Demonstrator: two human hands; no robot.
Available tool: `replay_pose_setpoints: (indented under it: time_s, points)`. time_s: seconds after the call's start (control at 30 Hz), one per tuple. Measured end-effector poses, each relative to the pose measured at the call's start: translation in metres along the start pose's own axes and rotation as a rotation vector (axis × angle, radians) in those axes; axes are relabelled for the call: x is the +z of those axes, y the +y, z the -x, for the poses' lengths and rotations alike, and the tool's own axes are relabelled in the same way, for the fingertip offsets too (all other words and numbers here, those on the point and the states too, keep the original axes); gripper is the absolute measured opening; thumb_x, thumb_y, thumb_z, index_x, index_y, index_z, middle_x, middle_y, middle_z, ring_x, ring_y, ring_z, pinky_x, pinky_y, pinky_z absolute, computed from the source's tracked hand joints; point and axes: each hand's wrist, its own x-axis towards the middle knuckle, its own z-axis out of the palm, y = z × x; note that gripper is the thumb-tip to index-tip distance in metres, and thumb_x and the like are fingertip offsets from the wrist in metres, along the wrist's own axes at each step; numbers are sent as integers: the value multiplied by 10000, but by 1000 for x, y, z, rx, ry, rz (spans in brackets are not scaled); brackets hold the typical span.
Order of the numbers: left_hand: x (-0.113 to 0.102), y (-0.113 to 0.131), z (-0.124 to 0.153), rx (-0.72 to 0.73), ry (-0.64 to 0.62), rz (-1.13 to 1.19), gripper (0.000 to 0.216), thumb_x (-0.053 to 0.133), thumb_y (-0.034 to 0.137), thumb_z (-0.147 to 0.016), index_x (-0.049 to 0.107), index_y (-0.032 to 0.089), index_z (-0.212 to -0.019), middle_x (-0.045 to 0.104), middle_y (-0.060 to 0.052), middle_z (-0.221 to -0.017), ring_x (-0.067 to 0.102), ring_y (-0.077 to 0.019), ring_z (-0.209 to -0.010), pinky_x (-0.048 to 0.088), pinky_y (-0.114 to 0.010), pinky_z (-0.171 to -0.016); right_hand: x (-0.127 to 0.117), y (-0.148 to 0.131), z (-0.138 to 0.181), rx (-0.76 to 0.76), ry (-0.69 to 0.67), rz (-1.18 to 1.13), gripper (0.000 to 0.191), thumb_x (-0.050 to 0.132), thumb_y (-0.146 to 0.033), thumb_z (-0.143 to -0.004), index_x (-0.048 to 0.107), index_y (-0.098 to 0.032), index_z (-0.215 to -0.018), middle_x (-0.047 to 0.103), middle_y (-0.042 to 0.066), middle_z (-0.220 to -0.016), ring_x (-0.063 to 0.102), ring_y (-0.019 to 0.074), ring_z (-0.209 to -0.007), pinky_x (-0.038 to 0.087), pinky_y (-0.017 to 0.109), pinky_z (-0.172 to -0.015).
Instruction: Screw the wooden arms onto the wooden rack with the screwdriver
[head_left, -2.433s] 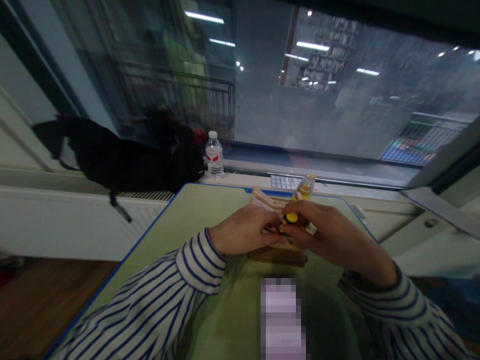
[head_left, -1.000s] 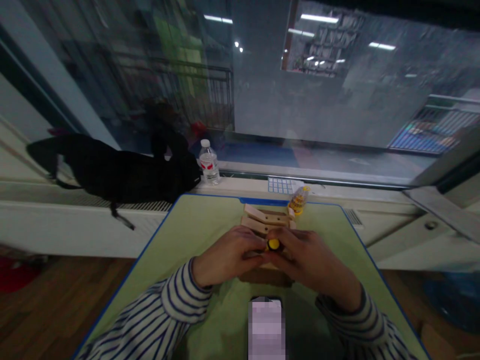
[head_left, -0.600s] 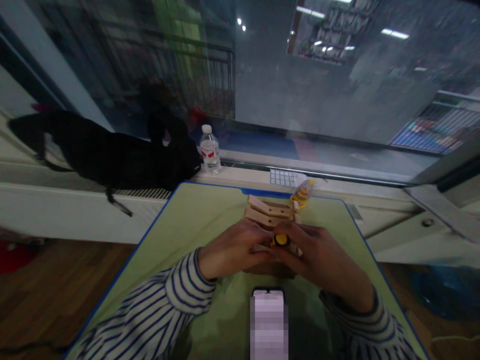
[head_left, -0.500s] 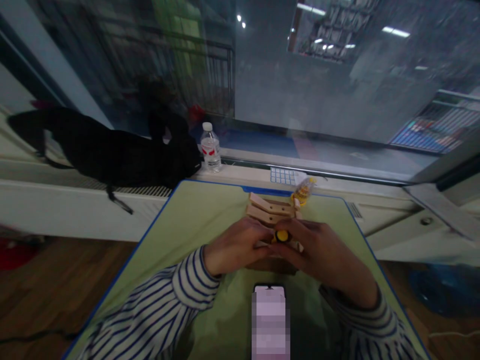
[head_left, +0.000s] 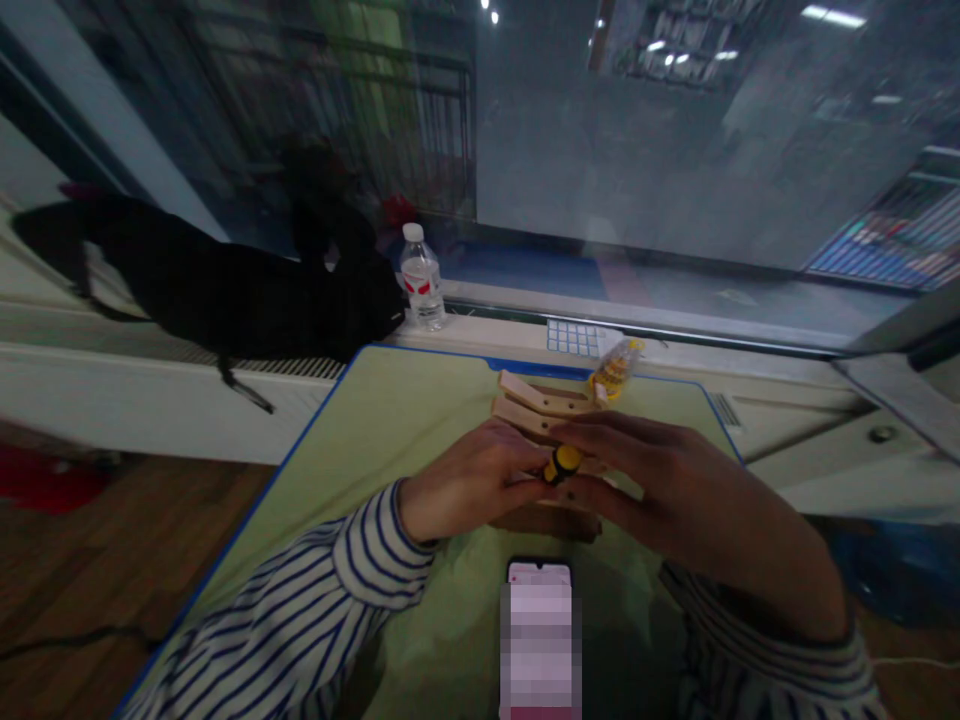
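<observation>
My left hand [head_left: 469, 485] and my right hand [head_left: 664, 480] meet over a set of pale wooden pieces [head_left: 541, 403] on the green table [head_left: 397, 420]. Between their fingertips sits a small tool with a yellow and black handle [head_left: 562, 462]. The right hand's fingers curl round the handle. The left hand pinches close beside it, and what it presses is hidden. A darker wooden block [head_left: 547, 520] lies under both hands.
A phone [head_left: 540, 585] lies on the table near me. A small packet of yellow bits [head_left: 615, 368] rests at the table's far edge. On the window sill stand a water bottle [head_left: 421, 290] and a black bag [head_left: 225, 300]. Wooden floor lies to the left.
The view has shifted slightly and my hands sit a little higher over the wooden pieces. The yellow handle now tilts more to the right between my fingers.
</observation>
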Motion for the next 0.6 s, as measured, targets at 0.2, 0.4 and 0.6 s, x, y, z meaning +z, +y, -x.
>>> replay_pose_setpoints:
  time_s: [0.2,0.4,0.6]
  points:
    - [0,-1,0,-5,-13,-52,297,502,400,-935,673,160,-904,672,-26,-831,614,-142,-811,415,-253,-724,6,2,-1,-59,24,-3,230,492,-244,-948,605,-203,-1145,676,53,-1170,631,185,-1050,510,345,-907]
    - [-2,0,-1,-72,-6,-50,205,614,339,-879,682,171,-973,678,-15,-850,616,-148,-829,423,-263,-759,7,-1,2,-20,64,37,201,497,-249,-943,609,-212,-1107,672,63,-1180,646,203,-1021,522,364,-885]
    - [-4,0,0,-110,-25,-47,153,618,281,-879,690,180,-967,690,-8,-865,622,-151,-855,420,-269,-790,8,-4,0,-15,33,21,232,481,-273,-956,564,-246,-1171,672,32,-1161,641,193,-1014,512,371,-889]
